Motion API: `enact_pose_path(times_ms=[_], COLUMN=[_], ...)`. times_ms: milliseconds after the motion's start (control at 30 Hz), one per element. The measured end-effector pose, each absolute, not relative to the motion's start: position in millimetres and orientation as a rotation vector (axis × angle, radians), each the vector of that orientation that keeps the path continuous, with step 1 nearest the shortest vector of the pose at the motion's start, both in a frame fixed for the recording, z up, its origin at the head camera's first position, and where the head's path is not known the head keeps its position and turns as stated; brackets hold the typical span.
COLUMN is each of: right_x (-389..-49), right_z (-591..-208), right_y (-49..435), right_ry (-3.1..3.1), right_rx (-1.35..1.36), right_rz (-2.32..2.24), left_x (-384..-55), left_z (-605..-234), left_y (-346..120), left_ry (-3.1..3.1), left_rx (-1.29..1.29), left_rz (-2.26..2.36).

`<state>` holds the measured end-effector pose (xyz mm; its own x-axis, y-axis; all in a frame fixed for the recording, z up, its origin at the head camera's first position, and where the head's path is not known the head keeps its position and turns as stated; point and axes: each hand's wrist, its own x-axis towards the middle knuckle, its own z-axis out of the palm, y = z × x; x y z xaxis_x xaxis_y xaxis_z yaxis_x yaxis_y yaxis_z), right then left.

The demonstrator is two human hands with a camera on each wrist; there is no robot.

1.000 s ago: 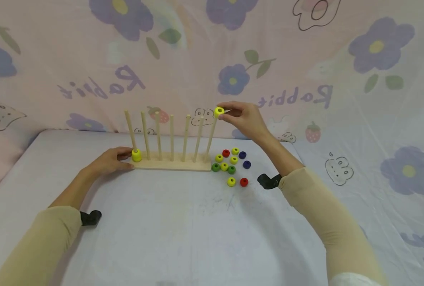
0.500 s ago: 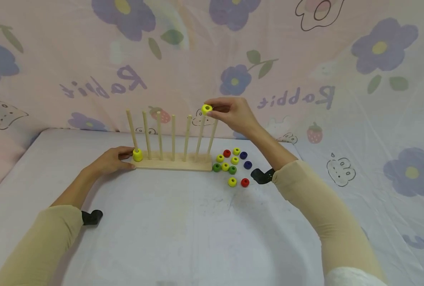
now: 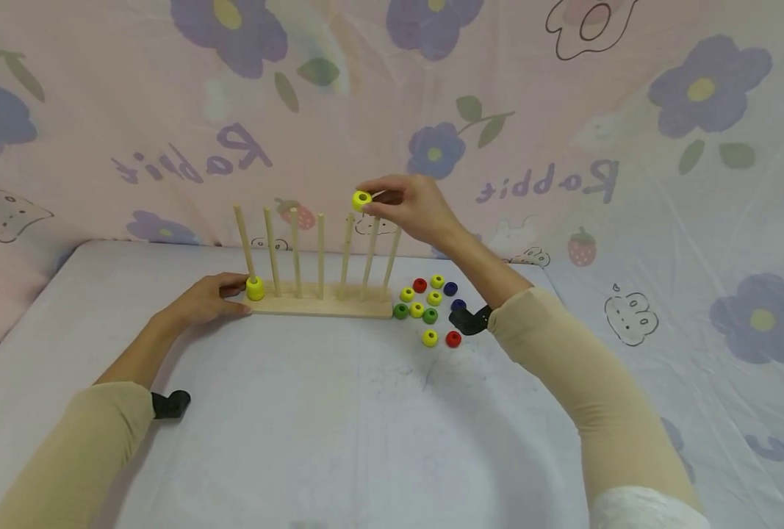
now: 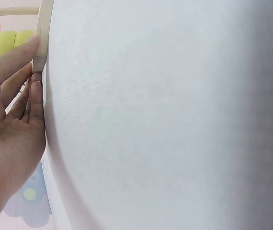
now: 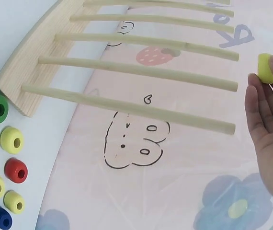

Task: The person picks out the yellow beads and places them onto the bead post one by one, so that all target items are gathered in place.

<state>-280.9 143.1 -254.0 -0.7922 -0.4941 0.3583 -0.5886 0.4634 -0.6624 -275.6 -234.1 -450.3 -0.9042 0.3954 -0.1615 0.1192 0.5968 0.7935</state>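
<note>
In the head view, my right hand (image 3: 411,208) pinches a yellow bead (image 3: 361,200) between thumb and fingertips. The bead is held high, near the tops of the pegs toward the right of a wooden peg rack (image 3: 322,306). The right wrist view has that same bead (image 5: 266,68) off to the side of the peg ends. My left hand (image 3: 203,301) grips the rack's left end, its thumb along the front and fingers behind. Two yellow beads (image 3: 255,289) sit stacked at the foot of the leftmost peg (image 3: 244,242); the other pegs are bare.
Loose beads in several colours lie right of the rack, among them a red bead (image 3: 453,339), a green bead (image 3: 430,316) and a blue bead (image 5: 1,217). A white cloth (image 3: 299,426) covers the table. Behind hangs a patterned curtain (image 3: 365,95).
My right hand has carried the yellow bead leftward along the peg tops, from the rightmost peg to about the third from the right. My left hand stays at the rack's end.
</note>
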Motion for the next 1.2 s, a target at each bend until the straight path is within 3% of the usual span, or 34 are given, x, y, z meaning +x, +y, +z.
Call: enact_pose_path(times_ms=[1200], right_x=[-297], right_z=[-249], right_y=[67], right_ry=[-2.572], right_rx=[1.108], right_rz=[1.32], left_x=[-275], left_z=[-450], left_y=[-234], left_ry=[2.511], left_rx=[0.404], left_rz=[1.211])
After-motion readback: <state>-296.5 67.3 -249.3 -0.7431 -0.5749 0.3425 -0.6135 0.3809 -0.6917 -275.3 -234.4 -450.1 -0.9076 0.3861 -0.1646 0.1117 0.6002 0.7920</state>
